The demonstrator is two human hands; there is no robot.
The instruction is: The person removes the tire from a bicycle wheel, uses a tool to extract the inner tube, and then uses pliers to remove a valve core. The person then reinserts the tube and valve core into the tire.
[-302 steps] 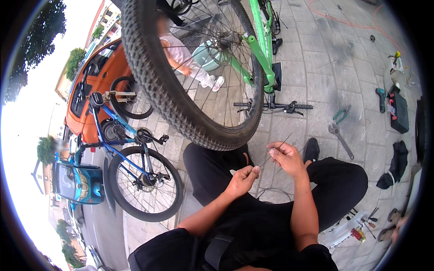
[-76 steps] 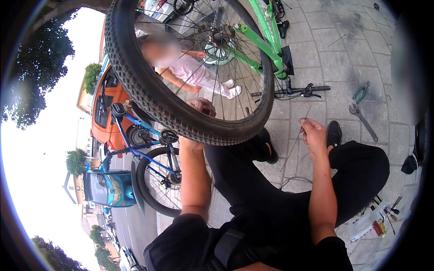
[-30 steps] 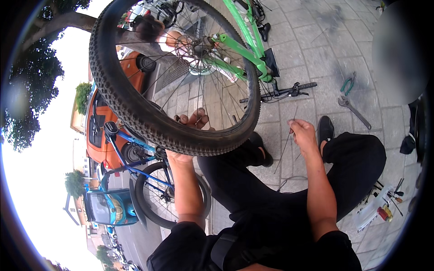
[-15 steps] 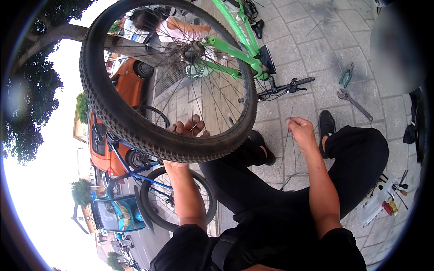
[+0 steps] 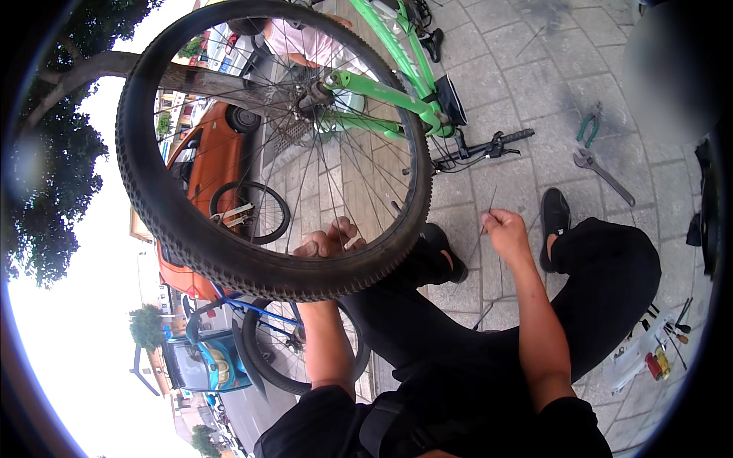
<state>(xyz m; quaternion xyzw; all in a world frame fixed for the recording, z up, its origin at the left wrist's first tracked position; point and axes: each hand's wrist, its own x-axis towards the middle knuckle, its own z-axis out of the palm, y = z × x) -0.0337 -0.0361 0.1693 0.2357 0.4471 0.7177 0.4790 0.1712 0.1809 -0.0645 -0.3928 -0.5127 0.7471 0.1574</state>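
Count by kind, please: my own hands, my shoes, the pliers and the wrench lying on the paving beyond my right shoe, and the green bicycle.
Left hand and right hand: 2
Shoes: 2
Pliers: 1
Wrench: 1
Green bicycle: 1
Total: 7

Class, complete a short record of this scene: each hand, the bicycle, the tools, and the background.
Left hand: at the lower part of the wheel, curled fingers showing inside it; firmness of grip unclear
Right hand: pinching a thin wire, apart from the wheel
Bicycle: green fork at the wheel's hub
Tools: green-handled pliers and adjustable wrench on paving
Background: orange car, person in a pale pink top
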